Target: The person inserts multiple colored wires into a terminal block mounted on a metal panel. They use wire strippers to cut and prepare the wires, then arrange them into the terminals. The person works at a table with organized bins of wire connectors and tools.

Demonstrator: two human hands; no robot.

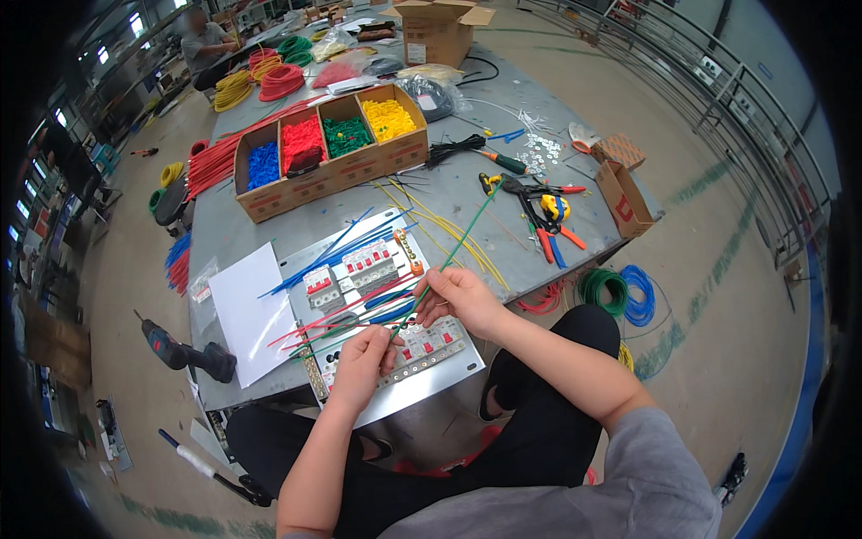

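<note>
Both of my hands hold a thin green wire [471, 225] above a metal panel [449, 373] at the table's near edge. My right hand [458, 296] pinches it along its length, and the free end slants up to the far right. My left hand [359, 361], closer to me, has its fingers closed on the lower part. On the panel sit a small breaker [321, 287], a wider breaker row [369, 262] and lower breakers [431, 346], partly hidden by my hands. Blue wires [337, 254] and red wires [355, 308] lie across it.
Beyond the panel stands a divided cardboard box [337, 175] of blue, red, green and yellow pieces. Pliers [544, 235], a tape measure [556, 208] and a screwdriver [505, 162] lie right. White paper [253, 310] and a cordless drill [193, 353] are left. A person [205, 45] sits far off.
</note>
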